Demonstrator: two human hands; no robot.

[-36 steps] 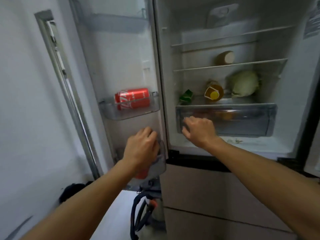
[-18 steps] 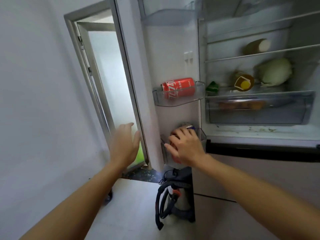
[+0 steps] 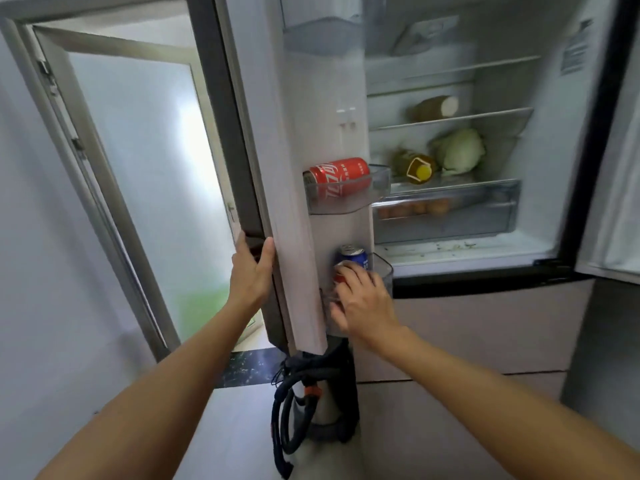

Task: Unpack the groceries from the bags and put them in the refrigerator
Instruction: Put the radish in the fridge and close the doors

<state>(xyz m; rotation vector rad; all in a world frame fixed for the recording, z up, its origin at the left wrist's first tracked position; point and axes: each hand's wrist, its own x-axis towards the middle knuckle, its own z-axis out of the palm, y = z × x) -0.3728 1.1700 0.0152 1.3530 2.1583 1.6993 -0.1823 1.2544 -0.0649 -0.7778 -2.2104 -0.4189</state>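
The left hand is now gripping the refrigerator door by its edge. The right hand is covering the lower red can (grip unclear). The door is probably closing soon.

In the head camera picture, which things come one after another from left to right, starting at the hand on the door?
The left hand gripping the fridge door → red can → yellow-capped bottle → cabbage.

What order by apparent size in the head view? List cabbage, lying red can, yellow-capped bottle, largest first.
The red can and cabbage: look about alike, unranked; the can sits nearer.
Then the yellow-capped bottle, smallest.
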